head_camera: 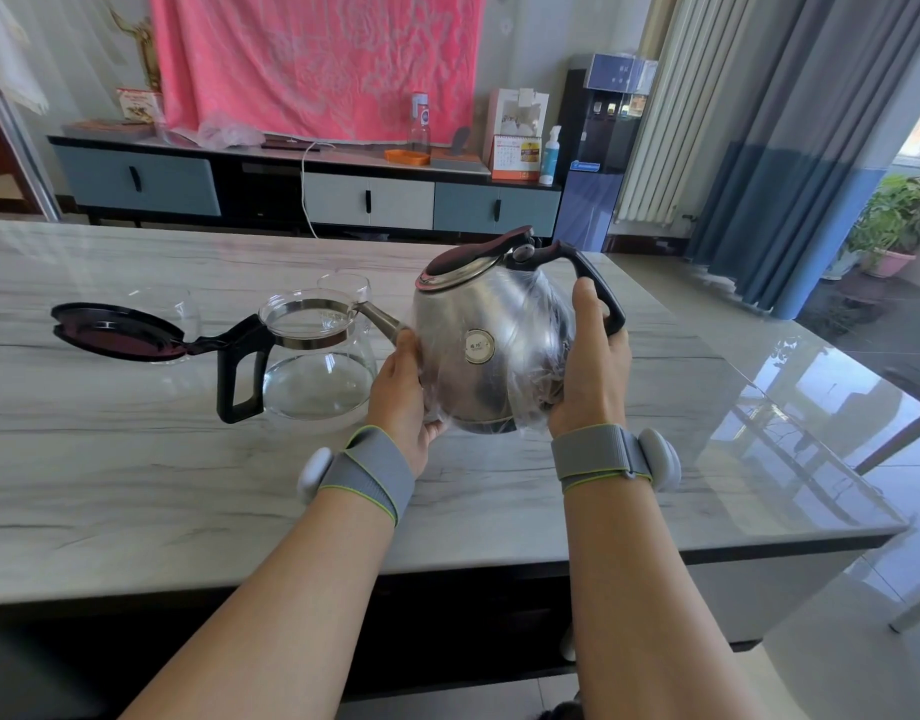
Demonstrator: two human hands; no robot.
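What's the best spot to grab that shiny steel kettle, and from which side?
By the black handle of the steel kettle, coming from the right. It loops out clear of the body on that side, opposite the spout, leaving room for a grip. The round body is wrapped in plastic film and probably slippery. The right hand lies beside that handle.

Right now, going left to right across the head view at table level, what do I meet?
Open black lid → glass pot → left hand → film-wrapped steel kettle → right hand. Both hands hold the kettle.
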